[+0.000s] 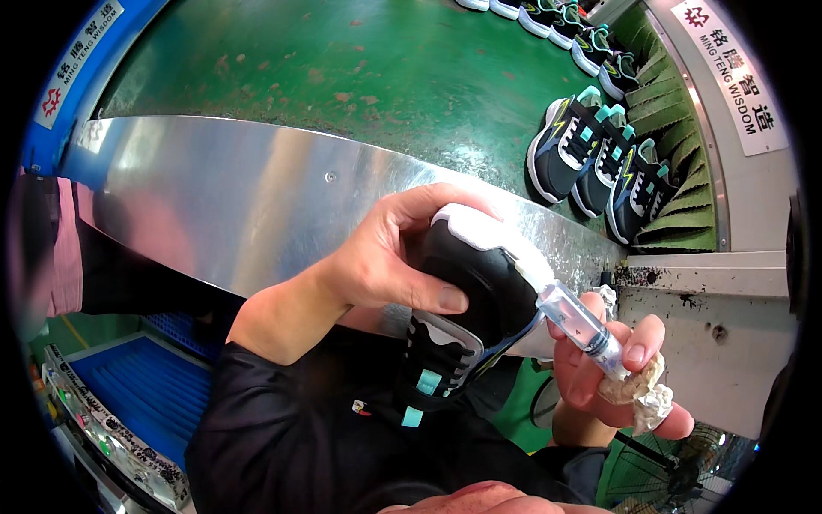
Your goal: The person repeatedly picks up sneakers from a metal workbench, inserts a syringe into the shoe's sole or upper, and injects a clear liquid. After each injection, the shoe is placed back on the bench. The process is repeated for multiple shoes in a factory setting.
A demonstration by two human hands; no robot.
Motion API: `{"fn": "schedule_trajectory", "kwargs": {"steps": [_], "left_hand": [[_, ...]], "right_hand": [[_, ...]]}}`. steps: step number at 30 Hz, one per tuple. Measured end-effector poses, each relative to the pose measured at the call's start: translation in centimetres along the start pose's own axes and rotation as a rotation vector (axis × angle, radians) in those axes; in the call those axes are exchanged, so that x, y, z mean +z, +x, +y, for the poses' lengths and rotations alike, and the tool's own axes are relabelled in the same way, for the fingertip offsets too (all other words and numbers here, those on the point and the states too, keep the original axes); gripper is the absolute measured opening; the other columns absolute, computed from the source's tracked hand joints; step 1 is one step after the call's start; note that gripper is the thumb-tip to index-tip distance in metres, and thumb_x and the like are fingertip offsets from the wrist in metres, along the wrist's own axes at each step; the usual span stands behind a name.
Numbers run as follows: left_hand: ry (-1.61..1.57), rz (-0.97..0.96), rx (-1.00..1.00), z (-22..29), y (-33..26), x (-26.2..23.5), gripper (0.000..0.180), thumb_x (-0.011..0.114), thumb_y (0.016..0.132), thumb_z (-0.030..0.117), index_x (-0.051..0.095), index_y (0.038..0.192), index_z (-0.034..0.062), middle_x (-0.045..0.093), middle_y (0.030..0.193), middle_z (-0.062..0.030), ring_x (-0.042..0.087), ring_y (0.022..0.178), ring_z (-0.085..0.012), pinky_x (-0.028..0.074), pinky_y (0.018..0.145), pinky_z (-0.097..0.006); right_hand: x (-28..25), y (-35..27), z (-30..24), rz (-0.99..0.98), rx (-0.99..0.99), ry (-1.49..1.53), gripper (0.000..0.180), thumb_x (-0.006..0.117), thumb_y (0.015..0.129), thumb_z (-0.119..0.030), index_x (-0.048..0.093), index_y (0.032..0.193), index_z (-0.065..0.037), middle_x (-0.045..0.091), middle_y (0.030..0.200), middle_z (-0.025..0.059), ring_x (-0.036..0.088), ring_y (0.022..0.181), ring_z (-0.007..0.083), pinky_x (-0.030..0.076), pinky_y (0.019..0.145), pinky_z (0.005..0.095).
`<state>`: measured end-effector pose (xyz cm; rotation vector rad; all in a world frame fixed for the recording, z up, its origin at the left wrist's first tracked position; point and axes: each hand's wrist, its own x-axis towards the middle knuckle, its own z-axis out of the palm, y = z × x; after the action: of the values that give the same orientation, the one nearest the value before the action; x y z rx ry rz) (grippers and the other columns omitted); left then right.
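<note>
My left hand (377, 257) grips a black sneaker (471, 274) by its toe end, thumb across the upper and fingers round the white sole. The sneaker's laces and turquoise tabs point down toward my chest. In my right hand (582, 377) is a clear plastic syringe (575, 321), slanting with its front end up at the sneaker's sole edge. Whether its tip touches the sole, I cannot tell. A crumpled off-white wad (638, 390), tissue or cloth, is also tucked between the right fingers.
Ahead runs a green conveyor belt (342, 86) behind a shiny metal ledge (257, 188). Several matching sneakers (565, 146) line its right side, beside green flap strips (685, 171). A blue slatted surface (137, 394) lies low left, and a black fan (676, 475) low right.
</note>
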<state>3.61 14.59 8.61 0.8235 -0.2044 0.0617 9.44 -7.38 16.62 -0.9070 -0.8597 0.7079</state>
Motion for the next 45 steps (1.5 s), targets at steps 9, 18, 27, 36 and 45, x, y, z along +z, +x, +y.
{"fn": "schedule_trajectory", "kwargs": {"steps": [9,18,27,36,45], "left_hand": [[0.024,0.027,-0.01,0.1,-0.2,0.1,0.068,0.082,0.052,0.005,0.055,0.114,0.0032,0.061,0.107,-0.0113,0.059,0.102,-0.0213,0.046,0.09,-0.035],[-0.035,0.105,0.013,-0.6,0.2,-0.4,0.072,0.079,0.053,0.004,0.051,0.118,-0.0021,0.061,0.107,-0.013,0.061,0.1,-0.0232,0.049,0.087,-0.034],[0.054,0.238,0.046,-1.1,0.6,-1.3,0.078,0.075,0.057,0.016,0.042,0.124,-0.003,0.061,0.105,-0.0134,0.063,0.096,-0.0238,0.05,0.086,-0.033],[-0.098,0.132,0.04,-1.5,1.5,-2.1,0.053,0.066,0.069,0.014,0.053,0.116,-0.0041,0.064,0.104,-0.0185,0.065,0.093,-0.0285,0.053,0.084,-0.039],[-0.26,0.064,0.026,-1.8,2.1,-2.2,0.048,0.063,0.073,0.015,0.053,0.116,-0.0053,0.063,0.105,-0.0197,0.066,0.092,-0.0284,0.054,0.083,-0.039]], "right_hand": [[0.3,-0.3,-0.1,0.017,0.006,-0.031,0.062,0.055,0.073,-0.073,0.047,0.105,-0.02,0.063,0.079,0.0029,0.039,0.091,0.0213,0.027,0.082,0.0396],[-0.8,-2.4,0.0,0.051,0.013,-0.046,0.062,0.058,0.072,-0.071,0.048,0.108,-0.021,0.061,0.076,0.003,0.039,0.094,0.0221,0.027,0.083,0.0402],[-2.5,-5.6,2.2,0.109,-0.048,-0.002,0.07,0.059,0.069,-0.073,0.05,0.109,-0.016,0.061,0.076,0.0085,0.042,0.091,0.0237,0.031,0.084,0.0396],[-3.7,-7.6,5.0,0.149,-0.118,0.156,0.078,0.062,0.068,-0.072,0.053,0.11,-0.006,0.058,0.088,0.0127,0.047,0.085,0.0199,0.037,0.084,0.0332],[-4.1,-8.4,5.5,0.165,-0.088,0.212,0.082,0.062,0.067,-0.073,0.052,0.11,-0.004,0.055,0.09,0.0153,0.048,0.085,0.0193,0.037,0.081,0.0297]]}}
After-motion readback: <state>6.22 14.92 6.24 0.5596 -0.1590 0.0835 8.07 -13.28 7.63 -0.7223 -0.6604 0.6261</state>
